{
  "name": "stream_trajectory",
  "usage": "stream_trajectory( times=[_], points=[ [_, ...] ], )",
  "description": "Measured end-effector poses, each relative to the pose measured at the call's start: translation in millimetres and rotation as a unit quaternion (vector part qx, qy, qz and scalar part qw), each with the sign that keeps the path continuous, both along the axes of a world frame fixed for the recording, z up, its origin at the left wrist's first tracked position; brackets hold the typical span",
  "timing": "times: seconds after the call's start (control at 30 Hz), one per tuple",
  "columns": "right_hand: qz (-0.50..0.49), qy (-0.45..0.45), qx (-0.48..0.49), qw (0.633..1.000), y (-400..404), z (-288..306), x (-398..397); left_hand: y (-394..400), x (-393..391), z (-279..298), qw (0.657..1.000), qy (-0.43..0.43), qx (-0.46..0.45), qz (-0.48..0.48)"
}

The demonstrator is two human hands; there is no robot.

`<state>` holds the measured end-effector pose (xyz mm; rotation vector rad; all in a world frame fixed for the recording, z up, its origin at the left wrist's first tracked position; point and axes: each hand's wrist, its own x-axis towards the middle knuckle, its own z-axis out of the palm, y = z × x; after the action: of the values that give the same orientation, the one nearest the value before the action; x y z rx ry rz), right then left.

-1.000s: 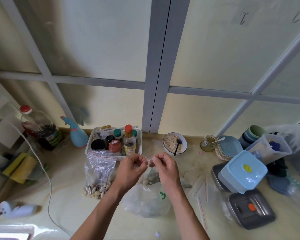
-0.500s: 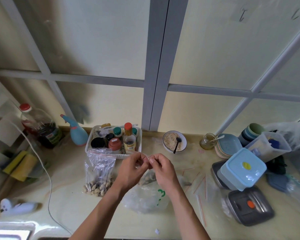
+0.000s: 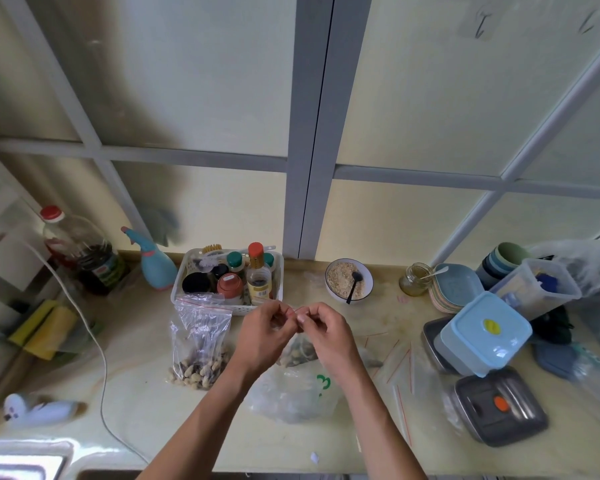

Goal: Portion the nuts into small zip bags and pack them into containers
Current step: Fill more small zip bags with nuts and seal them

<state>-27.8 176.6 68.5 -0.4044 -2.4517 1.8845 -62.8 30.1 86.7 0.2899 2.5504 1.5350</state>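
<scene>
Above the counter, my left hand (image 3: 265,336) and my right hand (image 3: 324,332) meet fingertip to fingertip, both pinching the red-striped top of a small zip bag (image 3: 297,353) that hangs below them with nuts in its bottom. A second zip bag of nuts (image 3: 198,344) stands upright to the left. Beneath my wrists lies a crumpled clear plastic bag (image 3: 291,393) with green print. Several empty zip bags (image 3: 400,365) lie flat on the right. A blue-lidded container (image 3: 482,332) sits on a metal one, and a grey-lidded metal container (image 3: 499,405) sits nearer.
A white basket (image 3: 234,306) of bottles and jars stands behind my hands. There is a bowl (image 3: 349,280) of crumbs with a black spoon, a small jar (image 3: 414,280), stacked blue plates (image 3: 456,287) and a clear tub (image 3: 537,287). An oil bottle (image 3: 84,254), a spray bottle (image 3: 155,261) and a white cable (image 3: 97,344) are at left.
My hands have drawn together along the zip bag's top until the fingertips touch. The view has tilted slightly; nothing else on the counter has moved.
</scene>
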Motion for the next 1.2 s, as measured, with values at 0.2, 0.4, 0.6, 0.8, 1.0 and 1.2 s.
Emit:
stream_trajectory(
  times=[0.2,0.4,0.6,0.8,1.0,1.2],
  points=[
    [-0.029,0.006,0.049,0.998,-2,1,3,2,7,1,1.000,0.016,-0.011,0.004],
    [-0.080,-0.008,0.055,0.995,4,0,12,0,9,-11,0.999,0.012,-0.050,-0.011],
    [-0.076,-0.005,0.071,0.995,6,-1,16,-2,13,-17,0.997,0.036,-0.069,-0.008],
    [-0.094,0.006,0.065,0.993,10,0,18,-3,10,-15,0.996,0.035,-0.084,-0.018],
    [-0.109,0.018,0.055,0.992,18,0,19,-7,11,-20,0.993,0.059,-0.103,-0.019],
    [-0.106,0.016,0.059,0.992,14,-2,19,-11,10,-23,0.992,0.071,-0.106,-0.008]
  ],
)
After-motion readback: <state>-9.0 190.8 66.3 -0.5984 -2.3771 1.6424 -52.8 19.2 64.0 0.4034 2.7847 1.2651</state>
